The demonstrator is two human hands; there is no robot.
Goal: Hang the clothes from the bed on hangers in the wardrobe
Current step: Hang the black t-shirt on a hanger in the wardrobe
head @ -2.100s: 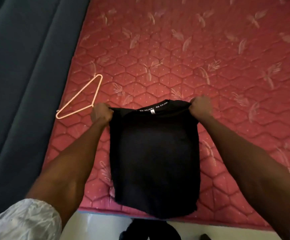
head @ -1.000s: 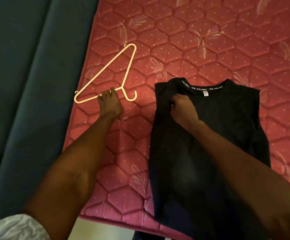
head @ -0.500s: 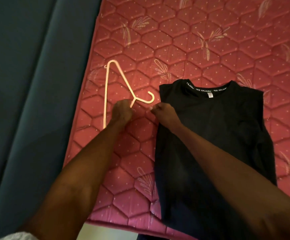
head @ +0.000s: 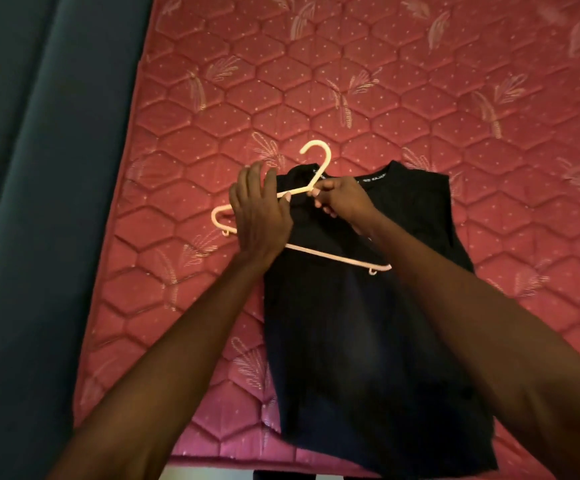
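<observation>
Head view, black sleeveless shirt [head: 368, 323], pale hanger [head: 319, 252]

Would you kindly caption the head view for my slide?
Both hands hold a pink hanger over a black shirt on the mattress.

A red quilted mattress [head: 420, 98] fills most of the view, stitched in hexagons with pale feather motifs and small dots. Along its left side runs a dark blue padded surface [head: 39, 202]. A pale strip of floor [head: 205, 474] shows at the bottom edge.
</observation>
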